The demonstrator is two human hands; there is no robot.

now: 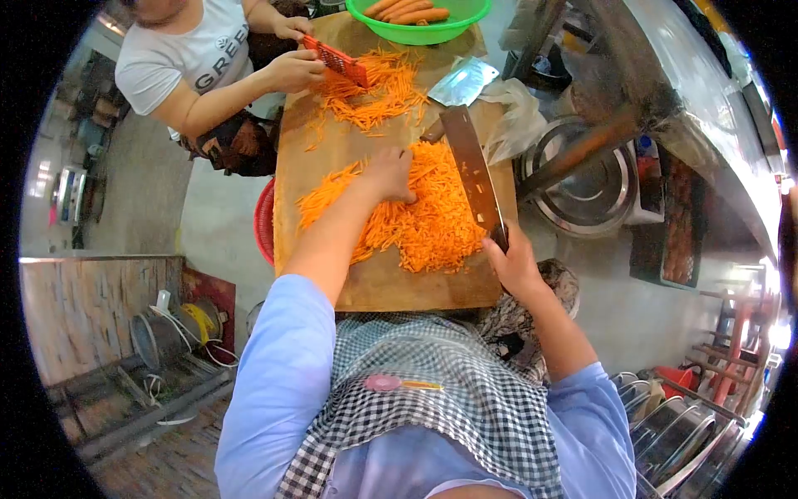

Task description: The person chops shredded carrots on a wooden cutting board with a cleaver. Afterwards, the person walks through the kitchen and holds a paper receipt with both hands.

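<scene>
Right grip (513, 259) clasps one cleaver (470, 166) at three o'clock on the wooden table (399, 293); left grip (389, 176), half-spread, touches the nearer of two shredded-carrot heaps (440, 229). One green basin (420, 34) sits at twelve; pale floor (218, 220) surrounds.

Grey flr (218, 218), wood-grain panel (104, 303) lwr L, brt light (780, 335) far R

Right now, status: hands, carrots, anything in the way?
Left hand on carrot shreds. Right hand gripping cleaver. Shreds heaped on board. Grater in co-worker's hands, clear of cleaver.
</scene>
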